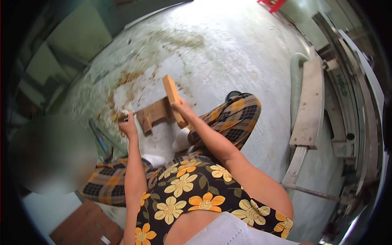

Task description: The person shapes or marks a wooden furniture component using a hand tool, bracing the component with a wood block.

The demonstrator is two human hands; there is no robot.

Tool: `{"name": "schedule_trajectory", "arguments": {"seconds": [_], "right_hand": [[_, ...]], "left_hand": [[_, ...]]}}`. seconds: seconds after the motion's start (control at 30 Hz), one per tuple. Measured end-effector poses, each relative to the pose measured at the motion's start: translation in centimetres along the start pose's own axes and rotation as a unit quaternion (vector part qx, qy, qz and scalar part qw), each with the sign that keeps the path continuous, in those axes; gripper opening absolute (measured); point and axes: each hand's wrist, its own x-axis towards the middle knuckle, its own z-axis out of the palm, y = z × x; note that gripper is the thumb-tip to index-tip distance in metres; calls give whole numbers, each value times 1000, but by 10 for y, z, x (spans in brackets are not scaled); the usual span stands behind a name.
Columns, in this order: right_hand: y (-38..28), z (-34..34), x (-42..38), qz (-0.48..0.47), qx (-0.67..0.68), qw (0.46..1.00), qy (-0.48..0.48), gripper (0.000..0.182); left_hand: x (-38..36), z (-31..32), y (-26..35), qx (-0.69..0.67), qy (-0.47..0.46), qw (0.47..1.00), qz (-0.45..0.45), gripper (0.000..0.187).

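Note:
My right hand [182, 109] is wrapped around a light wooden block [171, 90], which stands tilted at one end of a darker wooden piece [156, 113]. That brown piece is low over the floor between my feet, with a short wooden part sticking out from its near side. At its other end, my left hand [129, 126] is closed in a pinch; a small pale and brown bit shows at the fingertips, too small to name. A tool with a blue handle [99, 141], perhaps a hammer, rests on the floor to the left of my left hand.
Brown shavings or dust [130, 77] lie scattered on the concrete floor ahead. A machine with a pale beam [307, 102] and a grey hose [295, 77] stands at the right. Boards [79, 34] lean at the upper left, and a red stool [271, 4] is far back.

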Motion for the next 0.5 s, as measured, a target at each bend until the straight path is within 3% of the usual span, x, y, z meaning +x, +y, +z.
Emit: {"name": "schedule_trajectory", "arguments": {"seconds": [0.2,0.3,0.5], "right_hand": [[19,-2,16,40,95,995,-1,33],[39,1,38,63,74,995,17,35],[18,11,21,70,106,992,29,40]], "left_hand": [[-12,11,33,25,-5,998,49,29],[-18,13,59,17,-34,999,37,27],[-22,12,67,9,-71,995,68,28]]}}
